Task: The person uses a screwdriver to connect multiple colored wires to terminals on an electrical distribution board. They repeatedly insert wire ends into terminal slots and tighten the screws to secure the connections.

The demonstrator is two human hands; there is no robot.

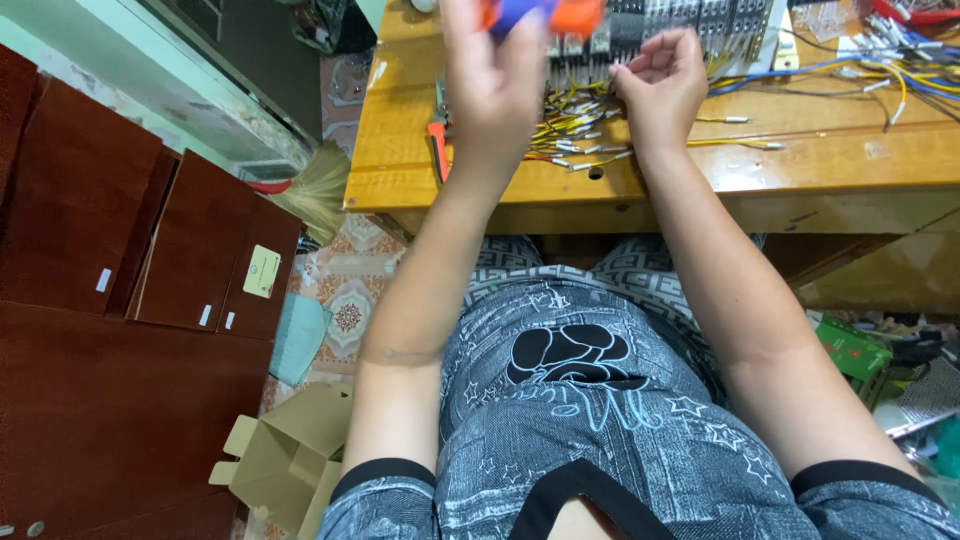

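Both arms stretched forward, left hand [492, 75] raised, blurred, right hand [660, 85] loosely curled

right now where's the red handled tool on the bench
In the head view the red-handled tool lies on the wooden bench near its left edge, just left of the raised left hand and beside the yellow wires.

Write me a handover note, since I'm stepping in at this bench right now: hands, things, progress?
Left hand: raised and blurred, fingers closed on an orange-and-blue tool.
Right hand: on the bundle of yellow ferruled wires by the row of grey terminal blocks.
Red-handled pliers lie on the wooden workbench.
Done: some wires appear to reach the blocks.
Left: many loose ends lie free; the count is unclear.
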